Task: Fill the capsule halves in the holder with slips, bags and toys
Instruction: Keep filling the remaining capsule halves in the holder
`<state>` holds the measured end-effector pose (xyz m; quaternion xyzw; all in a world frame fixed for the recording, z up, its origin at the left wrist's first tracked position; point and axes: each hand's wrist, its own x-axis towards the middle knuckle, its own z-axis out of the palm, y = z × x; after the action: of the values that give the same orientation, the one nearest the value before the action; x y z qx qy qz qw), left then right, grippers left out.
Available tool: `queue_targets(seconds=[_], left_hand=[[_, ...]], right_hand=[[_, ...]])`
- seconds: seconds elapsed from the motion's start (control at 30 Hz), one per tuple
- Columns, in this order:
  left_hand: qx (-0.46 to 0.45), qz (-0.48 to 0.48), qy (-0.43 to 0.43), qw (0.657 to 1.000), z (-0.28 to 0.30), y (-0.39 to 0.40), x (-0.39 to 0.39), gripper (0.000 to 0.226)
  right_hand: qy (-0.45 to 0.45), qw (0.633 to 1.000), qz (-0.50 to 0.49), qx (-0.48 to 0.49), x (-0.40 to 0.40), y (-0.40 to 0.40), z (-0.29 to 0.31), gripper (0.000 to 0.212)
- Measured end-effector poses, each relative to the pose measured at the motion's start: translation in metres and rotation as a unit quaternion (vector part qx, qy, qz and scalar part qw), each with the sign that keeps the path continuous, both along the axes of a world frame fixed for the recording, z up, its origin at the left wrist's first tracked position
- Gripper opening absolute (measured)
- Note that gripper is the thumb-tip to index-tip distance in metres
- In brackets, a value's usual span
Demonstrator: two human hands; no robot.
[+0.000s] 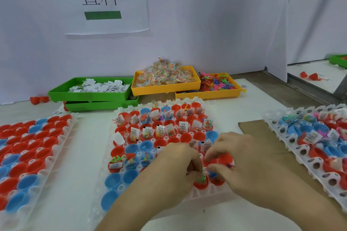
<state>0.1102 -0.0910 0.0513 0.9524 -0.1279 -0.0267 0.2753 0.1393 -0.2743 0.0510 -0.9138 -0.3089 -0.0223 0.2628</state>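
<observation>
A white holder (105,157) in the middle carries red and blue capsule halves; the far rows hold slips, bead bags and toys, the near left ones are bare. My left hand (174,167) pinches a small green toy (202,175) over a red half (201,184) at the holder's near right. My right hand (242,165) hovers beside it with curled fingers, a dark purple toy (230,165) at its fingertips. Behind stand a green tray of paper slips (93,86), a yellow tray of bead bags (165,78) and a yellow tray of plastic toys (216,84).
A holder of bare red and blue halves (28,148) lies at the left. A filled holder (309,137) sits at the right on brown cardboard (251,129). Loose red halves (38,99) lie by the wall. A white partition with a paper sign (105,0) closes the back.
</observation>
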Motion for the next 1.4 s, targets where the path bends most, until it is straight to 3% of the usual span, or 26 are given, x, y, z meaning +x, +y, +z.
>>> queue_targets(seconds=[0.3, 0.53, 1.1, 1.23, 1.4], left_hand=[[0.037, -0.001, -0.019, 0.999, -0.002, -0.008, 0.002, 0.001], [0.042, 0.008, -0.023, 0.999, -0.008, -0.007, 0.004, 0.016], [-0.016, 0.001, -0.025, 1.0, 0.011, 0.009, -0.003, 0.012], [-0.066, 0.078, -0.083, 0.991, 0.028, 0.046, 0.013, 0.01], [-0.033, 0.282, -0.145, 0.948, 0.035, 0.123, 0.065, 0.016]], right_hand=[[0.008, 0.999, 0.031, -0.037, 0.006, 0.003, -0.002, 0.013], [-0.01, 0.999, 0.018, -0.034, 0.008, 0.003, 0.0, 0.015], [-0.036, 0.999, 0.001, -0.014, 0.014, -0.002, 0.001, 0.007], [-0.039, 0.999, -0.011, 0.02, 0.035, -0.006, 0.01, 0.005], [-0.039, 0.979, -0.069, 0.19, 0.101, -0.002, 0.013, 0.012]])
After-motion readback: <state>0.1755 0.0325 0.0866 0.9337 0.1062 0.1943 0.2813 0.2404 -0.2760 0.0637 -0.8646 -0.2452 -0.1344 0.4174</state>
